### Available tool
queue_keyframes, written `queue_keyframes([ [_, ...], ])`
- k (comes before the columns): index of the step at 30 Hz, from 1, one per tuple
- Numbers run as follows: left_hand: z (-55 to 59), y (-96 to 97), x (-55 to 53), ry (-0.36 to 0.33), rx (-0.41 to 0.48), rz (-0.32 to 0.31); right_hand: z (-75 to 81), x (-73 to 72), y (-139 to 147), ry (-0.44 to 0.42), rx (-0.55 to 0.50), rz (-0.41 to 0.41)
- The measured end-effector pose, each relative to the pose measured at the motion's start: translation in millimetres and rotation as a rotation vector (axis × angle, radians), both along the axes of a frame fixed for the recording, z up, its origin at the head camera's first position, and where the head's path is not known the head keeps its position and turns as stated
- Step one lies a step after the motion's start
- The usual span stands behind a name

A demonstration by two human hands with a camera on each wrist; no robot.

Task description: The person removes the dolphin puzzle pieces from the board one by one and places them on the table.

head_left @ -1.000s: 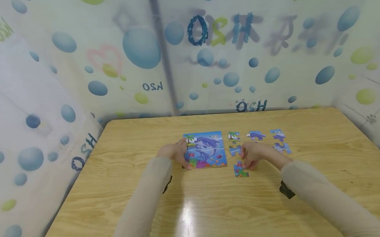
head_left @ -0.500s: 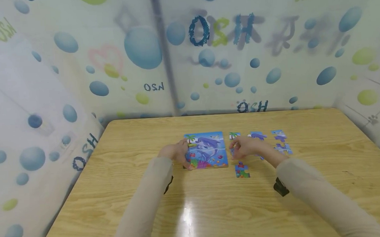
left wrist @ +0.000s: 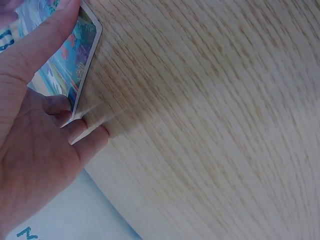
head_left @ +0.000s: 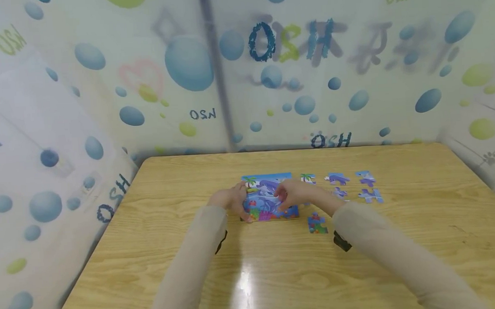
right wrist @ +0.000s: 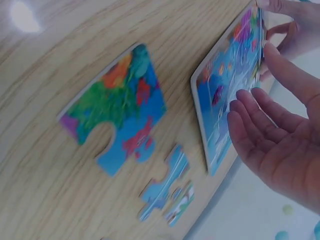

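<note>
A dolphin picture puzzle board (head_left: 260,205) lies flat on the wooden table. My left hand (head_left: 234,201) holds its left side, the thumb (left wrist: 50,40) lying over the picture near a corner and the other fingers along the edge. Over the board's right half hovers my right hand (head_left: 293,193), fingers loosely bent, with nothing visible in its grasp. Just right of the board are loose puzzle pieces, the closest being one with a crab and green plants (right wrist: 107,100). A blue wave piece (right wrist: 172,172) shows in the right wrist view but is mostly hidden by the hand in the head view.
More puzzle pieces sit in rows to the right: a palm tree piece (head_left: 308,178), a dolphin-head piece (head_left: 338,178) and a corner piece (head_left: 365,178). Behind the table (head_left: 174,270) hangs a patterned curtain (head_left: 236,94) with blue and green dots.
My right hand has moved left from the loose pieces to above the puzzle board. My left hand keeps its place on the board's left side, and the pieces lie as before.
</note>
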State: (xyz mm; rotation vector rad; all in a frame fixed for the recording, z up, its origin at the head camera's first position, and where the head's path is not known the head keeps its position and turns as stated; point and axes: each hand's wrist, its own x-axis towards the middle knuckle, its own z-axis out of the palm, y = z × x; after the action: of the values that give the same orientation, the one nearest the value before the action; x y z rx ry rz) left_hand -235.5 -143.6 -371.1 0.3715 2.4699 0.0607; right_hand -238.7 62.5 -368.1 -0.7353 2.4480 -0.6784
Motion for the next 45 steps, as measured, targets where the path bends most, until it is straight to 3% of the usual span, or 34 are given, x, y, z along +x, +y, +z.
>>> queue_keyframes([
  [3,-0.6,0.8,0.3,0.002,0.001,0.001,-3.4,0.7,-13,0.047,0.049,0.04],
  [9,-0.5,3.7,1.6,0.002,-0.001,-0.002,-9.1,3.0,-31,0.05,0.09,0.027],
  [23,0.1,8.1,0.5,0.006,-0.013,-0.01,-10.3,-0.8,-39,0.021,0.161,-0.012],
  [36,-0.8,4.4,-0.5,0.014,-0.015,-0.008,-12.9,0.8,-38,0.089,0.087,0.001],
  [45,-3.0,1.1,-1.0,0.006,-0.034,0.004,-12.5,1.9,-40,0.054,0.021,0.007],
])
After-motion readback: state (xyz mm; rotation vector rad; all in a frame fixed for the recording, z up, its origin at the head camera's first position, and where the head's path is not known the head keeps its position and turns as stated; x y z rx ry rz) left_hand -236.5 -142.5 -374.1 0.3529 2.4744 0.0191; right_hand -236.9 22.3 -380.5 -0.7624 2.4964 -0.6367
